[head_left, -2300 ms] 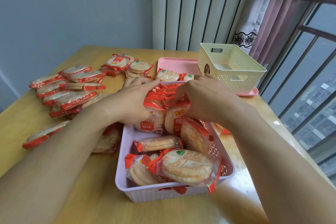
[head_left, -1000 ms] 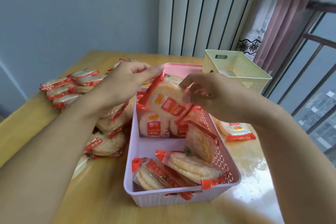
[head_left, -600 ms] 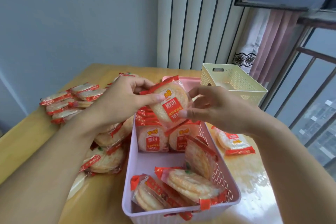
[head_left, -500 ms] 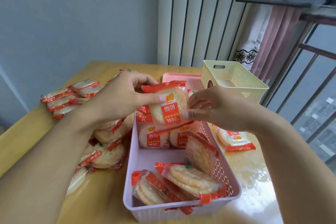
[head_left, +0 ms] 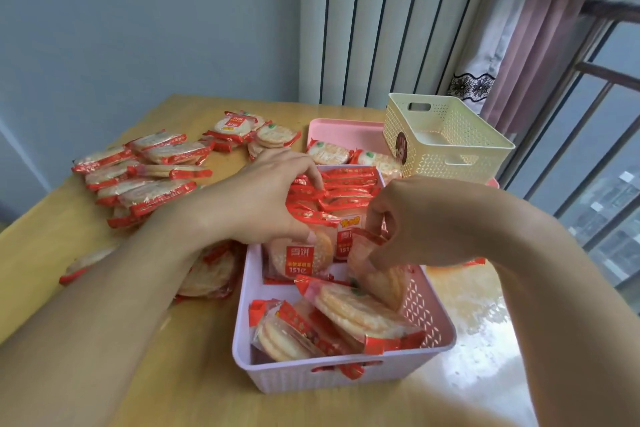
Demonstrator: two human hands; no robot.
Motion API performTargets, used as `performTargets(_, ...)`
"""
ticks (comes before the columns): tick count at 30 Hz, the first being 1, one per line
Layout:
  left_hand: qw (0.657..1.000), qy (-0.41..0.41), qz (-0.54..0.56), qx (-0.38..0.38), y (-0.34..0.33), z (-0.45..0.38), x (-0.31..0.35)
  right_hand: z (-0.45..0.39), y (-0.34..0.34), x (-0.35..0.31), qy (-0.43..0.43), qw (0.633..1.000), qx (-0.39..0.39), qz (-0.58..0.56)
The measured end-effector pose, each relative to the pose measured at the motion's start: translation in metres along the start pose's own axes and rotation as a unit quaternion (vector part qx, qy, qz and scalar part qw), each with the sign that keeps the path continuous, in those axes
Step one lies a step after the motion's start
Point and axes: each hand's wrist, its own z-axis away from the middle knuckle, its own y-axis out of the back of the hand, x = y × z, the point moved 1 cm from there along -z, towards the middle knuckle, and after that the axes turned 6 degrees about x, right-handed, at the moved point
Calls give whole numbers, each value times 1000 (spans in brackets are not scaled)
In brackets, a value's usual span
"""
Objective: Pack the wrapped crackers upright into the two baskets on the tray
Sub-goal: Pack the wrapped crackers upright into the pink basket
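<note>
Your left hand point(head_left: 273, 204) rests curled over the upright row of wrapped crackers point(head_left: 325, 198) at the far end of the lilac basket point(head_left: 346, 374), thumb pressing the front pack point(head_left: 299, 258) back against the row. Your right hand point(head_left: 408, 222) pinches the red wrapper edge of a leaning pack point(head_left: 384, 279) just nearer than that row, by the basket's right wall. Keep the left hand bracing the row so it does not topple while you tip the leaning pack upright and slide it flat against the front pack. Hold it by the crimped edge, not the crackers; they probably snap easily. Several packs point(head_left: 349, 319) lie flat at the basket's near end and need standing next. Beyond the lilac basket, the cream basket point(head_left: 446, 139) stands on the pink tray point(head_left: 332, 130), apparently unfilled. More loose packs point(head_left: 145, 170) lie on the counter point(head_left: 104, 357) left of the lilac basket.
</note>
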Motion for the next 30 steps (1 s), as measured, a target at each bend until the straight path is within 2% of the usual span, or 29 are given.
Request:
performTargets(6,999,6,-35,-8,-9,-4,-7,6,21,13,-5,986,123,-111)
performTargets(10,1000,0,24,-5,-2,-7,-11,6,27,19,21,931,294,-216)
performTargets(11,998,-7,57,13,3,-7,-13,4,25,18,35,913,333,-232)
performTargets(13,986,-17,126,110,12,-9,-16,1,22,14,79,885,397,-229)
performTargets(15,953,27,235,186,18,-11,-16,-5,19,11,134,863,438,-211)
performTargets(16,930,48,313,189,20,-11,-15,-9,16,10,159,856,449,-203)
performTargets(18,871,83,464,138,22,-9,-9,-18,9,10,192,855,448,-175)
performTargets(19,851,81,505,115,23,-7,-5,-22,5,11,197,862,439,-160)
performTargets(20,847,75,515,108,21,-7,-2,-26,2,12,198,871,424,-151)
performTargets(24,878,73,445,159,13,-8,-4,-30,-4,15,182,919,315,-149)
performTargets(25,884,71,434,161,12,-9,-6,-29,-3,17,171,917,317,-169)
performTargets(28,895,61,417,147,12,-7,-6,-26,3,22,109,886,396,-218)
performTargets(30,897,52,417,135,11,-6,-3,-25,4,23,83,893,391,-208)
